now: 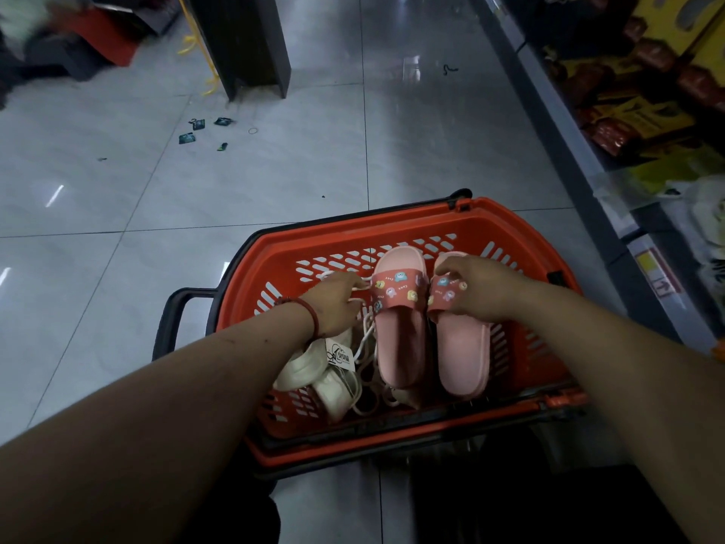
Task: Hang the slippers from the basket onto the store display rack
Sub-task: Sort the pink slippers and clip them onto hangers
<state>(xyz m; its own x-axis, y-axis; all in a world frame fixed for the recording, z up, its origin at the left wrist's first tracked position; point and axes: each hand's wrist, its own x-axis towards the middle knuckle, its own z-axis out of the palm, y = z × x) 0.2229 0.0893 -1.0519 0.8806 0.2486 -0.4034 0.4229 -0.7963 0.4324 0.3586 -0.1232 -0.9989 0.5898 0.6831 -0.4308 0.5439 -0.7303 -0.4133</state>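
Basket (pixel 490 225), orange, on tiled floor (pixel 117 190), holds white slippers (pixel 314 371) at its left and pink slippers (pixel 400 339) side by side; left hand (pixel 337 304) pinches a white cord (pixel 363 288) beside the left pink one, right hand (pixel 476 292) curls round the right one's strap. Stocked shelf (pixel 549 92) runs along the far right.
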